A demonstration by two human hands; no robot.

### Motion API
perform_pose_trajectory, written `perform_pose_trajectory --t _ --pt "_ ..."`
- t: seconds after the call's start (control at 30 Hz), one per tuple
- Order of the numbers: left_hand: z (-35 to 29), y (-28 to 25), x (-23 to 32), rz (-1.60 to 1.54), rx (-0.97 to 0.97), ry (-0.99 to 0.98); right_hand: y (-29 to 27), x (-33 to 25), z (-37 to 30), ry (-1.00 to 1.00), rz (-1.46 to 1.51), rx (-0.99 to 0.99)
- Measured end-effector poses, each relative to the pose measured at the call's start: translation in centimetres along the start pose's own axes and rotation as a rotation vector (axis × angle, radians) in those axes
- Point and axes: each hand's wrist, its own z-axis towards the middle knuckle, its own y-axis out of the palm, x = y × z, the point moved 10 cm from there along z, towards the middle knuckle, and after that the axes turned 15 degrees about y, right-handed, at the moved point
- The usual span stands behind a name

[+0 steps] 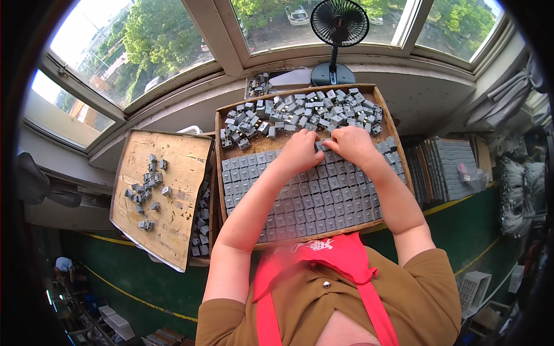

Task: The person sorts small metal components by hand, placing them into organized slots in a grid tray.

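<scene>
A wooden-rimmed tray [217,173] lies before me, with rows of small grey plastic blocks [311,200] filling its near part. Loose grey blocks [306,109] are heaped along its far side. Both my hands are over the far edge of the rows, close together. My left hand [300,151] has its fingers bent in a pinch at a small grey block, mostly hidden by the fingertips. Beside it, my right hand [353,145] is closed too, thumb and forefinger pressed down at the same spot; what they grip is hidden.
A tan board [167,196] with scattered grey blocks stands left, partly over a box of more blocks [202,222]. Behind the tray are a black fan [339,26] and a small clear tray [283,79] below the windows. Stacked block-filled trays [447,167] stand right.
</scene>
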Motion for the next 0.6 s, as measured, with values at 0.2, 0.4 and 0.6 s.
perform_pose_trajectory --t 0.2,0.4,0.6 --pt "1.1 -0.2 1.9 0.083 0.1 -0.043 -5.4 2.9 1.6 0.013 0.17 0.258" --pt "0.6 -0.1 1.5 0.241 0.15 -0.09 -0.7 1.0 4.5 0.024 0.062 -0.023" --pt "0.0 -0.5 1.6 0.165 0.154 -0.114 0.6 1.0 4.3 -0.036 0.023 0.022"
